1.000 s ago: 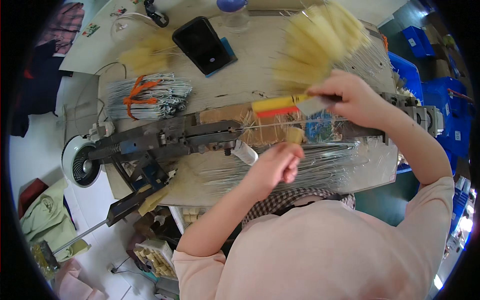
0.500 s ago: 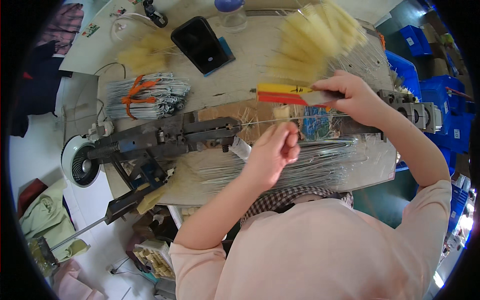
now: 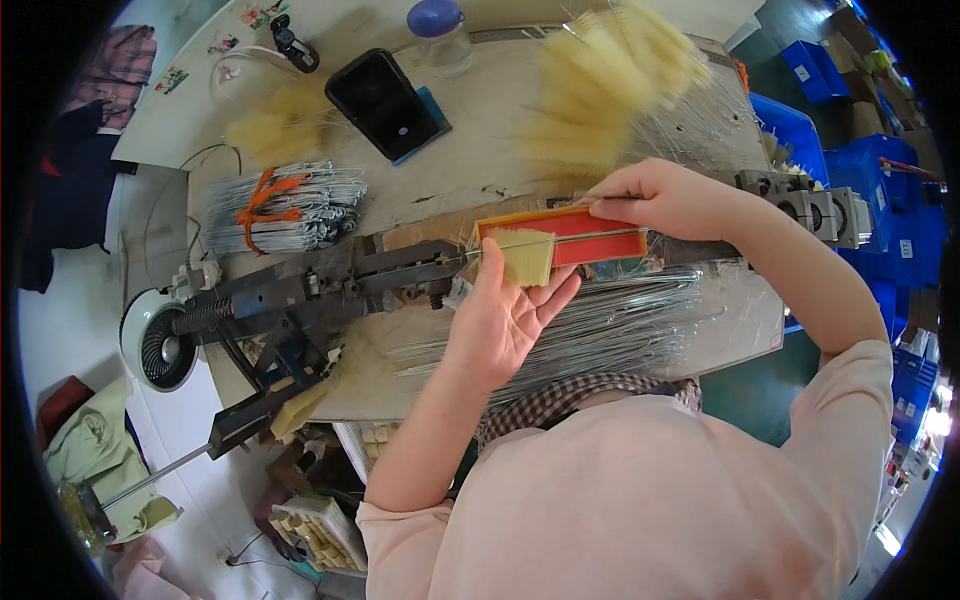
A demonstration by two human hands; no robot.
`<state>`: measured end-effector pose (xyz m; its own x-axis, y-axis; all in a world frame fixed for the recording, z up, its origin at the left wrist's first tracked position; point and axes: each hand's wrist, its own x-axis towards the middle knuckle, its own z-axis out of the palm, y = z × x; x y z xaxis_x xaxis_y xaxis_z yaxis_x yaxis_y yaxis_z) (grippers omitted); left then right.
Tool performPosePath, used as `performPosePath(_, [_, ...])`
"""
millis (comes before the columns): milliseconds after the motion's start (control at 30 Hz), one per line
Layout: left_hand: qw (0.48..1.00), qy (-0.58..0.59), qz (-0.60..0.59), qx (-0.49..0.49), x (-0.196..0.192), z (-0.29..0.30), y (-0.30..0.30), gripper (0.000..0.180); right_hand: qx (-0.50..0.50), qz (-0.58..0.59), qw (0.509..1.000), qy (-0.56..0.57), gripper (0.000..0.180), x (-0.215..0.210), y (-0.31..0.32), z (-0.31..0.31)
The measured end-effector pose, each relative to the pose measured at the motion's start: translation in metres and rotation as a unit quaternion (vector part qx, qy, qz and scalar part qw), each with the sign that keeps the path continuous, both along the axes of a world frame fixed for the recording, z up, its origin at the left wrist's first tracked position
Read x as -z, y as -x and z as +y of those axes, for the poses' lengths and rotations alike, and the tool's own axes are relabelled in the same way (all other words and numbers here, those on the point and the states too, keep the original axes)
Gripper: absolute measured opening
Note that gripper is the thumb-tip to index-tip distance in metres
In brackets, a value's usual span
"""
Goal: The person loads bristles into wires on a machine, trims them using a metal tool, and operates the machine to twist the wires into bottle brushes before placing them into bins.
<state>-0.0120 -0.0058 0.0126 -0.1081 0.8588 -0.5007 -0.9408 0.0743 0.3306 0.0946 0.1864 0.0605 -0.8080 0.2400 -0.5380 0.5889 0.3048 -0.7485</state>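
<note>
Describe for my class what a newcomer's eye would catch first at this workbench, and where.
Probably the red tray in the right hand, at the centre of the workbench. Over its left end shows a pale bristle tuft, touched by the left hand. The eye may then jump to yellow bristles fanned out at the upper right and an orange-tied wire bundle at the upper left.

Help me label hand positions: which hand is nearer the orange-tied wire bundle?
Left. The left hand is to the right of the wire bundle and lower in view; the right hand is farther right, at the red tray.
</note>
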Motion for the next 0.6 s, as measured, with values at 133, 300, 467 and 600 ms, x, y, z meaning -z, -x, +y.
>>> performPosePath(133, [0.998,-0.028,0.032,-0.047,0.009,0.000,-0.008,0.063,-0.038,0.056,0.991,-0.115,0.026,-0.009,-0.024,0.003])
performPosePath(300, [0.990,-0.128,-0.010,-0.051,0.022,-0.010,-0.003,0.081,-0.050,0.283,0.859,-0.424,0.026,-0.016,-0.028,-0.036])
performPosePath(467, [0.984,-0.161,-0.068,-0.032,0.019,-0.010,-0.003,0.088,-0.139,0.234,0.829,-0.489,0.037,0.004,-0.020,-0.069])
performPosePath(600, [0.989,-0.125,-0.078,-0.028,0.011,-0.006,-0.001,0.091,-0.079,0.301,0.824,-0.473,0.024,-0.001,-0.012,-0.047])
